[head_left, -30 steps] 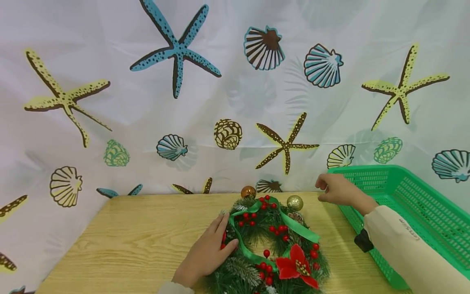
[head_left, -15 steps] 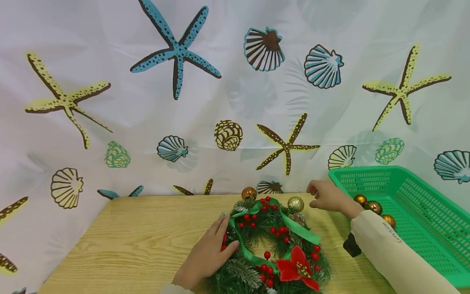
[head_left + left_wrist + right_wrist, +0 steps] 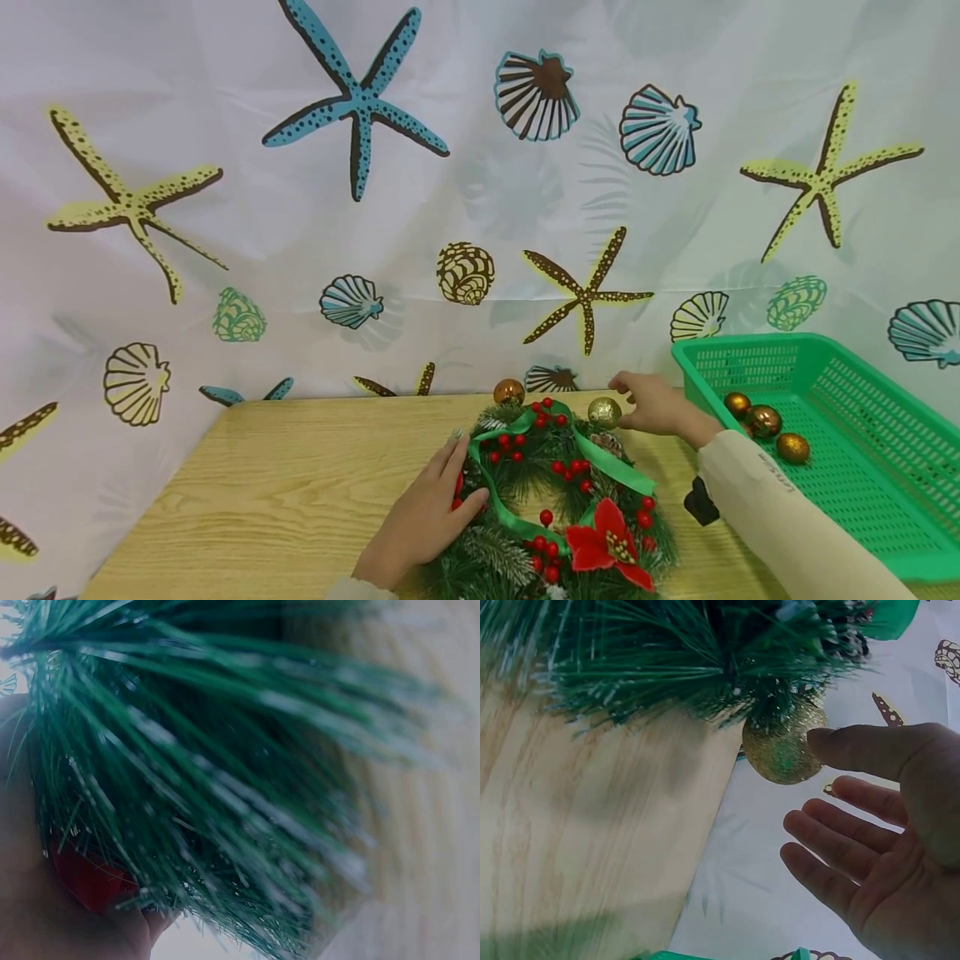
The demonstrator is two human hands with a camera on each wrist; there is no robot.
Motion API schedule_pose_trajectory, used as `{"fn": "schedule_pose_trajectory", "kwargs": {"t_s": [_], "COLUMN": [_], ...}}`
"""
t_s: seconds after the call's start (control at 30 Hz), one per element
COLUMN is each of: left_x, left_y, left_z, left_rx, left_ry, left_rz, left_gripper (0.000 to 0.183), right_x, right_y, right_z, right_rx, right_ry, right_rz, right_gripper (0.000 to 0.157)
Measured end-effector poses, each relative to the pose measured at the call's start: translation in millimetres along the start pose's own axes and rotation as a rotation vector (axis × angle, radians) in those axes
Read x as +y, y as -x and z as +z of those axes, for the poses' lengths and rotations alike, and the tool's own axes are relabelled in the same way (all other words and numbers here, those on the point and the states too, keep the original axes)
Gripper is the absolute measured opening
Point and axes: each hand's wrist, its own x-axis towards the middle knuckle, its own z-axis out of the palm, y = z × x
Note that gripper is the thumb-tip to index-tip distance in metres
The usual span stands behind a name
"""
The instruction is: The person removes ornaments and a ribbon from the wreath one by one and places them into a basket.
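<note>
A green Christmas wreath [image 3: 495,554] with red berries, green ribbon and a red poinsettia [image 3: 609,546] lies on the wooden table. My left hand [image 3: 427,508] rests on its left side, fingers extended; in the left wrist view, pine needles [image 3: 187,765] hide most of that hand. At the wreath's upper right is a glittery gold ball ornament [image 3: 603,412]. My right hand [image 3: 660,407] is beside it, fingers spread. In the right wrist view, the thumb [image 3: 862,750] overlaps the edge of the gold ball; whether it touches cannot be told. A shiny copper ball [image 3: 509,392] sits at the wreath's top.
A green plastic basket [image 3: 862,492] stands at the right, under and beyond my right forearm, with several copper and gold balls [image 3: 792,448] at its left side. Behind the wooden table [image 3: 292,475] hangs a white curtain [image 3: 450,200] printed with starfish and shells.
My right hand has moved left from the basket's edge to the gold ball. The balls in the basket have come into sight from behind the forearm. The left hand has stayed in place.
</note>
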Motion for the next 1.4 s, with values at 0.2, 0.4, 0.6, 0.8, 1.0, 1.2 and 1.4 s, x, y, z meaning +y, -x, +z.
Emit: {"fn": "schedule_pose_trajectory", "kwargs": {"t_s": [0.2, 0.4, 0.6, 0.8, 1.0, 1.2, 1.4], "left_x": [0.2, 0.4, 0.9, -0.4, -1.2, -1.3, -1.1], "left_y": [-0.3, 0.1, 0.6, 0.3, 0.2, 0.3, 0.4], "left_z": [0.0, -1.0, -0.9, -0.4, -0.4, -0.6, -0.2], "left_rx": [0.001, -0.002, 0.000, 0.000, 0.001, -0.004, -0.004], "left_ry": [0.002, 0.000, 0.005, -0.002, -0.009, -0.007, -0.005], "left_rz": [0.006, 0.005, 0.010, 0.012, 0.005, 0.011, 0.011], "left_gripper": [0.079, 0.079, 0.079, 0.079, 0.078, 0.078, 0.077], "right_x": [1.9, 0.0, 0.2, 1.9, 2.6, 1.6, -1.0], "right_y": [-1.6, -2.6, -3.0, -4.1, -4.8, -2.6, -1.1], "right_z": [7.0, 12.0, 16.6, 21.7, 22.9, 18.7, 11.5], "right_rx": [-0.038, -0.030, -0.037, -0.017, 0.023, 0.034, 0.029], "right_ry": [-0.061, -0.031, -0.009, 0.009, -0.027, -0.057, -0.069], "right_rz": [0.000, -0.028, -0.052, -0.070, -0.079, -0.077, -0.077], "right_gripper": [0.057, 0.055, 0.054, 0.046, 0.039, 0.038, 0.039]}}
